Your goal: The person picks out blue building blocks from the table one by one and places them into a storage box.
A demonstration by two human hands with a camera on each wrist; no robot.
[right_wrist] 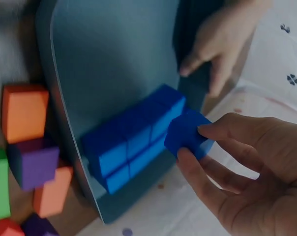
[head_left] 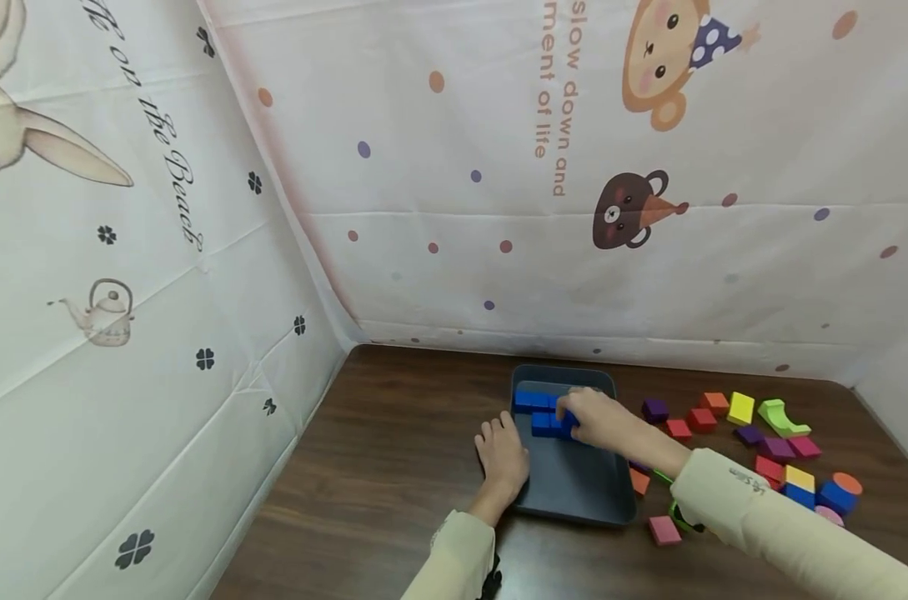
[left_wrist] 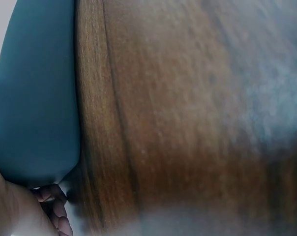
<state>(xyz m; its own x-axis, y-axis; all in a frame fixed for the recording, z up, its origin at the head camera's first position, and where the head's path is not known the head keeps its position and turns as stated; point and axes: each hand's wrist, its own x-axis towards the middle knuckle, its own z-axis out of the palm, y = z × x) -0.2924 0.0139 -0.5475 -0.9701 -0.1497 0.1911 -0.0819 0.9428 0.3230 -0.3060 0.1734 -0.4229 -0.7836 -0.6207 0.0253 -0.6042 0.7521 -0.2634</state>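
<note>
A dark grey tray point(head_left: 574, 483) stands on the wooden table, with several blue blocks point(right_wrist: 133, 132) set side by side in neat rows at its far end. My right hand point(head_left: 596, 421) pinches one more blue block point(right_wrist: 188, 132) between thumb and fingers, just above and beside those rows. On the tray's left side, my left hand point(head_left: 502, 458) holds the rim, the thumb over the inside and the fingers outside. The left wrist view catches only part of this hand point(left_wrist: 28, 211) by the tray's corner.
Loose coloured blocks lie to the right of the tray, among them a yellow block point(head_left: 740, 408), a green arch point(head_left: 784, 418), a pink block point(head_left: 664, 531) and an orange block point(right_wrist: 24, 114). Printed cloth point(head_left: 454, 275) hangs behind and left of the table.
</note>
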